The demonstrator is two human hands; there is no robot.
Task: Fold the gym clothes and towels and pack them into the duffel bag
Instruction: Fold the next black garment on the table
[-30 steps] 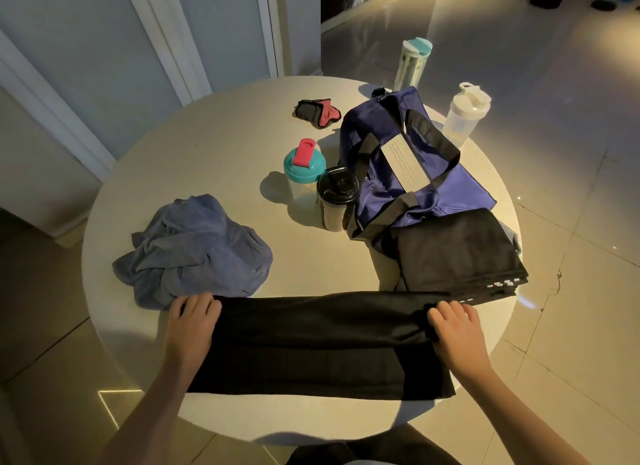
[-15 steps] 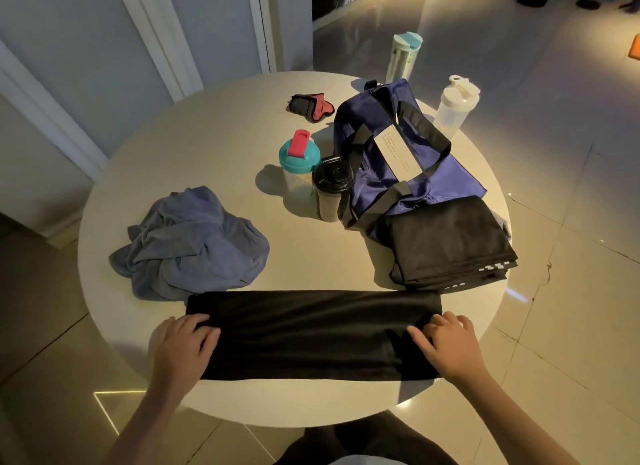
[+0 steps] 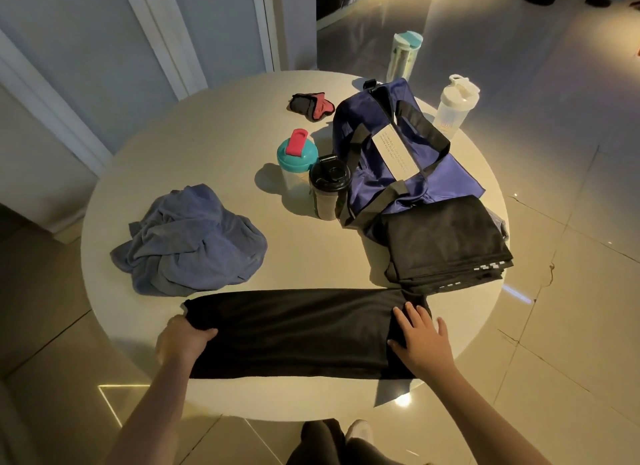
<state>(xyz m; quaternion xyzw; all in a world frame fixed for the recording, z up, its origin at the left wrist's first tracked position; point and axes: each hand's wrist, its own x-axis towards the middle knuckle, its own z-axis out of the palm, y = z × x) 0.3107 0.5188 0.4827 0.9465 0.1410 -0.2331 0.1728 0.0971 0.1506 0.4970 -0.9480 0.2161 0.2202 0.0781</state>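
A long black garment (image 3: 298,333) lies folded in a strip along the near edge of the round table (image 3: 214,145). My left hand (image 3: 181,340) grips its left end, thumb on top and fingers under the cloth. My right hand (image 3: 420,340) rests flat with spread fingers on its right end. A folded black garment (image 3: 446,242) with a white checked trim lies at the right, partly on the blue duffel bag (image 3: 391,145). A crumpled blue towel (image 3: 190,242) sits at the left.
A teal shaker with a pink cap (image 3: 296,159) and a black-lidded cup (image 3: 329,187) stand beside the bag. A white bottle (image 3: 453,107) and a clear teal-lidded bottle (image 3: 403,59) stand at the far right rim. Black and pink gloves (image 3: 311,106) lie behind.
My left hand has gone from lying flat on the cloth to gripping its left end. My right hand has spread flat on the right end. The strip stays along the near edge.
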